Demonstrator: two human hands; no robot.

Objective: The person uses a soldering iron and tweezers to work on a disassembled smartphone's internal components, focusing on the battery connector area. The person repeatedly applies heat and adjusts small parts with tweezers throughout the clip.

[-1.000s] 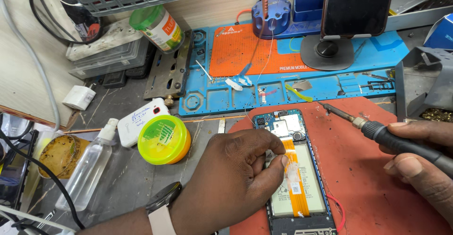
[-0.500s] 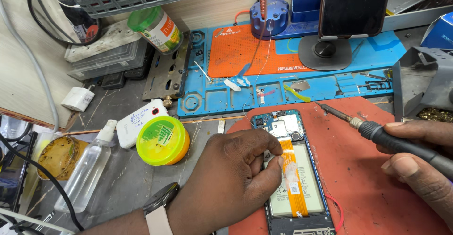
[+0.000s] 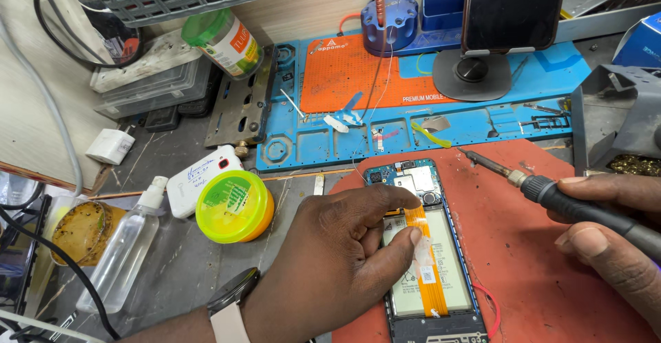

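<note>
Here left hand (image 3: 337,260) pinches orange flex cable (image 3: 425,260) on opened phone (image 3: 423,247); right hand (image 3: 613,240) grips soldering iron (image 3: 551,193); yellow-green tin (image 3: 233,206) beside.

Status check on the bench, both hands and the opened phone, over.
Left hand pinching the orange flex ribbon on the opened phone. Right hand gripping the soldering iron, tip off the board. Nothing between.

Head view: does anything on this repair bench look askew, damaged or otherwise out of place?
Two things stand out. A green-capped jar lies tipped on its side atop a clear plastic case at upper left. The opened phone under the left hand has its back removed, leaving its orange flex cable exposed.
</note>
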